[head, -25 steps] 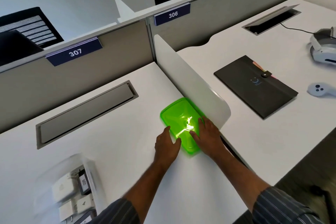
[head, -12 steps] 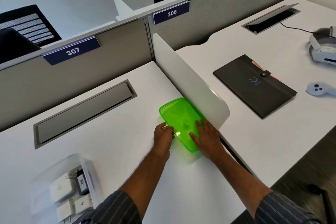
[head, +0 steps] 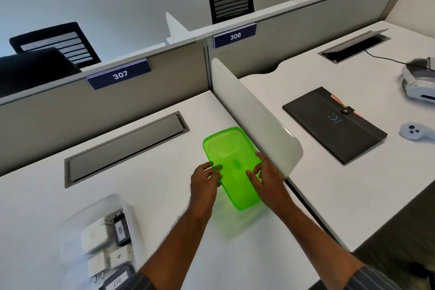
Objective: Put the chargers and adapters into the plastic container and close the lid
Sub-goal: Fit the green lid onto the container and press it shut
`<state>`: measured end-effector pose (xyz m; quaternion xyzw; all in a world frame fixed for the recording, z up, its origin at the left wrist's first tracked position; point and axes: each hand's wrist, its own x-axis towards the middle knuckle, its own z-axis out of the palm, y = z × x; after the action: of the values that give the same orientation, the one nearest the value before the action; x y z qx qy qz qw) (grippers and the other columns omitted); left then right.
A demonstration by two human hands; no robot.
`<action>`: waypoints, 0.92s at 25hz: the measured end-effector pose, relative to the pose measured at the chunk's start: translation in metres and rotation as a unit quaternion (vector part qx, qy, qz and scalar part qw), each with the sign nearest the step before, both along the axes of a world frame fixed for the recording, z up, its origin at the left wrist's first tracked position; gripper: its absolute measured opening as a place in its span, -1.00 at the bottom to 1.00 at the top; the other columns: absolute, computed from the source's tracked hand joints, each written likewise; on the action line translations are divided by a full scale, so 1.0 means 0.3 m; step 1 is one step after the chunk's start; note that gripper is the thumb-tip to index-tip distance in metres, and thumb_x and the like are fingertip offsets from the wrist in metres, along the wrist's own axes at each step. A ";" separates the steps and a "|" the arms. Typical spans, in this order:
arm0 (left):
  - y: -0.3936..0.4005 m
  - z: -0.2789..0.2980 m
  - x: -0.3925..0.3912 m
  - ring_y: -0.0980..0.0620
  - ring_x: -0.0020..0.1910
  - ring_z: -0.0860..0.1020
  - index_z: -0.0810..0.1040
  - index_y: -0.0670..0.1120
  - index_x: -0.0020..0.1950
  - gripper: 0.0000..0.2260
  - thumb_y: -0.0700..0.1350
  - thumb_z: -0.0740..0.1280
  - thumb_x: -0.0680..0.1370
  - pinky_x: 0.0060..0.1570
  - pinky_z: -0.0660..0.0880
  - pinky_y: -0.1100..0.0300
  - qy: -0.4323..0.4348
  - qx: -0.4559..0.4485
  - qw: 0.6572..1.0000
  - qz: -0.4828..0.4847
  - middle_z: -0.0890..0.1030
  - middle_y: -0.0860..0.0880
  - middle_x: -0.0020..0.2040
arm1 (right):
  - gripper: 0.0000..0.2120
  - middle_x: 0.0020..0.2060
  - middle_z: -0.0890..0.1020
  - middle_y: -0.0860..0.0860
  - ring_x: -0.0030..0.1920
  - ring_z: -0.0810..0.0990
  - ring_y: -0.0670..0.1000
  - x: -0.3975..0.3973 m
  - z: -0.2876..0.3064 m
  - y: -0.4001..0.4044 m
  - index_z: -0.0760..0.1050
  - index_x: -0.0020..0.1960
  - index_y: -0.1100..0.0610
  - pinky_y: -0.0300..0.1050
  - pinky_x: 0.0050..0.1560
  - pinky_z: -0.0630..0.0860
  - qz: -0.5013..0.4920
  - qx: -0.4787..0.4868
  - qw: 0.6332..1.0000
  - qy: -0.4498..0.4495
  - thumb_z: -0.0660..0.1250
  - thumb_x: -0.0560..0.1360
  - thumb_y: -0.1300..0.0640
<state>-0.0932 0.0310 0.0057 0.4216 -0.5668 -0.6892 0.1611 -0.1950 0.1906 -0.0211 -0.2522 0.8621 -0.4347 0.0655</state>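
A translucent green lid (head: 231,162) is held a little above the white desk, beside the white divider. My left hand (head: 205,180) pinches its left edge and my right hand (head: 267,178) grips its right edge. A clear plastic container (head: 103,207) stands at the lower left of the desk, uncovered. Inside it lie several white and black chargers and adapters (head: 107,242), some with numbered labels.
A curved white divider (head: 256,120) runs along the lid's right side. A grey cable hatch (head: 124,148) is set in the desk behind. On the neighbouring desk lie a black folder (head: 334,125), a white controller (head: 415,132) and a headset (head: 421,82).
Both hands have closed on the lid's edges and lifted its near end off the desk, drawing it slightly toward me. The container stays where it was.
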 end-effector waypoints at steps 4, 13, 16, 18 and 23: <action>-0.044 0.064 0.122 0.03 -0.10 0.66 0.55 -0.11 0.21 -0.70 -0.40 0.29 0.55 -0.22 0.61 0.30 0.025 -0.054 0.998 0.010 0.72 -0.06 0.06 | -0.40 -0.26 0.52 -0.09 -0.25 0.57 -0.09 0.037 0.051 -0.066 0.14 0.55 -0.14 0.06 -0.11 0.54 0.009 -0.083 0.990 -0.115 0.31 0.58 -0.09; -0.184 0.166 0.415 0.15 -0.06 0.69 0.56 -0.06 0.21 -0.71 -0.35 0.35 0.55 -0.10 0.59 0.34 0.046 -0.183 0.982 0.029 0.73 0.05 0.06 | -0.75 -0.33 0.65 0.00 -0.40 0.53 -0.06 0.189 0.171 -0.262 0.47 0.31 0.05 -0.14 -0.29 0.49 0.033 -0.216 0.940 -0.263 0.29 0.64 0.07; -0.247 0.191 0.519 0.14 -0.04 0.70 0.56 -0.01 0.18 -0.70 -0.35 0.35 0.56 -0.05 0.60 0.32 0.057 -0.200 0.977 0.045 0.73 0.05 0.07 | -0.85 -0.31 0.65 0.05 -0.44 0.54 -0.01 0.253 0.236 -0.322 0.49 0.19 0.17 -0.14 -0.35 0.46 0.030 -0.249 0.922 -0.294 0.25 0.66 0.14; -0.286 0.205 0.590 0.13 -0.01 0.71 0.56 0.02 0.17 -0.70 -0.34 0.36 0.57 0.01 0.60 0.29 0.062 -0.212 0.974 0.052 0.73 0.06 0.08 | -0.84 -0.28 0.67 0.10 -0.42 0.57 0.03 0.305 0.277 -0.365 0.47 0.16 0.20 -0.13 -0.37 0.46 0.038 -0.256 0.915 -0.310 0.22 0.67 0.13; -0.367 0.236 0.763 0.12 0.03 0.70 0.59 0.11 0.09 -0.68 -0.33 0.37 0.57 0.00 0.60 0.33 0.094 -0.232 0.964 0.092 0.74 0.08 0.01 | -0.83 -0.23 0.66 0.18 -0.39 0.58 0.10 0.454 0.364 -0.469 0.40 0.11 0.19 -0.10 -0.38 0.46 0.072 -0.268 0.902 -0.330 0.14 0.70 0.09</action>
<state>0.1357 -0.0792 0.0764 0.3565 -0.6525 -0.5571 0.3698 -0.0588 0.0500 0.0882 -0.1640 0.6212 -0.7021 0.3072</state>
